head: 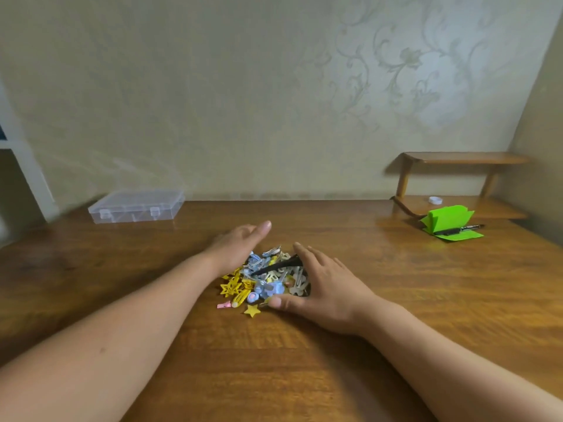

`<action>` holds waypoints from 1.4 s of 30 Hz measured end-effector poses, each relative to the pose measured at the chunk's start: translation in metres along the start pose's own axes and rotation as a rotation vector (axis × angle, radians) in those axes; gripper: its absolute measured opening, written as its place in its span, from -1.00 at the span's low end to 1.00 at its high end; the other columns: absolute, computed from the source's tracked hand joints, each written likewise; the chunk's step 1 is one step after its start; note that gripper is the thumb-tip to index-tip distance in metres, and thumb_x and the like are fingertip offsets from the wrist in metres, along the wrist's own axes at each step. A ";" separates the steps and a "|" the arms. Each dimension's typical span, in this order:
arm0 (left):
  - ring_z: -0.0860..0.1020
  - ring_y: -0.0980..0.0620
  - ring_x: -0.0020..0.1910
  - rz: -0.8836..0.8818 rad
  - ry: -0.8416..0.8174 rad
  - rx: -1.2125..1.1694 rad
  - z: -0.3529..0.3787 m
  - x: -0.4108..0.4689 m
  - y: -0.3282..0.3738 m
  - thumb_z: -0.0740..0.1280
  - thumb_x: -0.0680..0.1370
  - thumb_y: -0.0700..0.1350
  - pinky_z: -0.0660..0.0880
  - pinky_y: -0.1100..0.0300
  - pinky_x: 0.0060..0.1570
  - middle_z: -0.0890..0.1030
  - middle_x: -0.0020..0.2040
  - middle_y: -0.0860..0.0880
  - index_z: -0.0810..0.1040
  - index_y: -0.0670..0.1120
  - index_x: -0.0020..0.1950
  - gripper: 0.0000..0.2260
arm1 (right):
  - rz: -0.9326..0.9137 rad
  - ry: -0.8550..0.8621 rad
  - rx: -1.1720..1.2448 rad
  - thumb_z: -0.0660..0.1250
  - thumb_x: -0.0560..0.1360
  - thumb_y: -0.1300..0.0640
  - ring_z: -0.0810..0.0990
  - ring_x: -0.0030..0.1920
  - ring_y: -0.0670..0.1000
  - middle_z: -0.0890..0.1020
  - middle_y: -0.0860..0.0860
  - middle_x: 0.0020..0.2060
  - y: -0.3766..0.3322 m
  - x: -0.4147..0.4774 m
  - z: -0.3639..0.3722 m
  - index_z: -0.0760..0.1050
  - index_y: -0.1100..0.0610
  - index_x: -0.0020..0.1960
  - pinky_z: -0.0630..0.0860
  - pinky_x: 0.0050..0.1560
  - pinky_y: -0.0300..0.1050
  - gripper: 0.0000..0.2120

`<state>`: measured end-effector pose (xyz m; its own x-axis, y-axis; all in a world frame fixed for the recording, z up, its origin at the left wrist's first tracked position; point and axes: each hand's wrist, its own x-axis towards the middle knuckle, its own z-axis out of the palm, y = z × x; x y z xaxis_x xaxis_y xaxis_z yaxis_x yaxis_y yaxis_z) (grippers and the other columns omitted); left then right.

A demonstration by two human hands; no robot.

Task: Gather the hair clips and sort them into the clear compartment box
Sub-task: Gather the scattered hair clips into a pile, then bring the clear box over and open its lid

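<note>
Two bare hands frame a pile of hair clips (266,278) at the centre of the picture, on a brown wooden table (304,360). The left hand (240,245) comes in from the lower left and lies along the upper left edge of the pile, fingers stretched out straight and close together, palm turned toward the clips; it grips nothing. The right hand (323,287) comes in from the lower right and cups the right edge of the pile, fingers spread and curved, thumb lying flat along the lower edge; it too is spread open and holds nothing, though its palm side touches the clips.

Mixed colours make up the pile: yellow stars and bars on the left, pale blue and silver pieces in the middle, cream ones on the right, and one long black clip (277,264) lying slantwise across the top. A yellow star (252,310) and a small pink clip (224,305) lie just beside the lower edge of the pile.

Far off in the upper left, near the wall, the clear compartment box (137,206) sits on the table with its lid closed, well apart from the clips. At the right edge stand a small wooden shelf (457,184) with a white cap (435,200) on its lower board, and a green notepad (451,223) with a black pen (460,229) on it.
</note>
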<state>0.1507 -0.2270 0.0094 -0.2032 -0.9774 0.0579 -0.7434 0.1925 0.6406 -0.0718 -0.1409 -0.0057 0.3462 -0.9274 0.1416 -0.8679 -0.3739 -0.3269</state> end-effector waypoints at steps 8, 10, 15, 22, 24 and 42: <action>0.51 0.07 0.40 0.145 -0.085 0.001 0.025 -0.026 0.011 -0.02 0.64 0.40 0.39 -0.04 0.48 0.55 0.37 0.16 0.56 0.08 0.45 -0.37 | -0.035 0.045 0.073 0.28 0.36 -0.64 0.45 0.44 -0.05 0.44 -0.13 0.45 -0.001 0.015 0.003 0.17 -0.14 0.62 0.44 0.44 -0.06 -0.01; 0.42 0.09 0.51 0.153 -0.049 -0.024 0.026 -0.031 0.012 -0.01 0.73 0.30 0.31 0.10 0.50 0.49 0.46 0.18 0.52 0.07 0.52 -0.46 | -0.040 0.036 0.104 0.26 0.35 -0.66 0.47 0.41 -0.09 0.44 -0.15 0.42 -0.001 0.012 0.002 0.17 -0.15 0.62 0.47 0.41 -0.06 0.00; 0.34 0.03 0.61 0.118 0.066 -0.236 0.003 -0.035 -0.003 -0.09 0.76 0.28 0.22 0.17 0.41 0.44 0.60 0.08 0.51 0.17 0.53 -0.48 | 0.031 0.079 0.280 0.14 0.44 -0.64 0.38 0.53 -0.07 0.31 -0.07 0.62 0.001 0.022 -0.011 0.16 -0.05 0.68 0.37 0.54 0.07 0.00; 0.44 -0.02 0.48 -0.034 0.438 -0.289 -0.070 -0.013 -0.093 0.01 0.78 0.19 0.30 0.14 0.31 0.45 0.39 0.14 0.49 0.11 0.49 -0.58 | -0.003 0.062 0.081 0.18 0.62 -0.39 0.51 0.43 0.03 0.49 -0.01 0.51 -0.055 0.125 -0.014 0.32 0.03 0.61 0.41 0.36 -0.08 -0.28; 0.52 -0.05 0.33 -0.159 0.617 -0.221 -0.096 -0.003 -0.136 0.14 0.75 0.17 0.45 0.05 0.30 0.46 0.42 0.04 0.46 0.06 0.49 -0.63 | -0.047 -0.069 0.046 0.24 0.63 -0.33 0.51 0.45 0.07 0.51 0.02 0.51 -0.080 0.167 0.002 0.29 0.03 0.63 0.41 0.41 -0.07 -0.30; 0.34 -0.22 0.60 -0.372 0.500 0.047 -0.146 0.052 -0.202 0.29 0.69 0.11 0.43 -0.16 0.46 0.27 0.64 -0.15 0.33 0.03 0.67 -0.45 | -0.009 -0.183 0.064 0.40 0.59 -0.14 0.55 0.40 0.21 0.52 0.13 0.47 -0.096 0.307 0.049 0.06 -0.13 0.69 0.51 0.41 0.12 -0.20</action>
<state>0.3828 -0.3293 -0.0053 0.3887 -0.9003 0.1958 -0.7364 -0.1758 0.6533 0.1355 -0.3903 0.0233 0.4176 -0.9083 -0.0255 -0.8422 -0.3764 -0.3860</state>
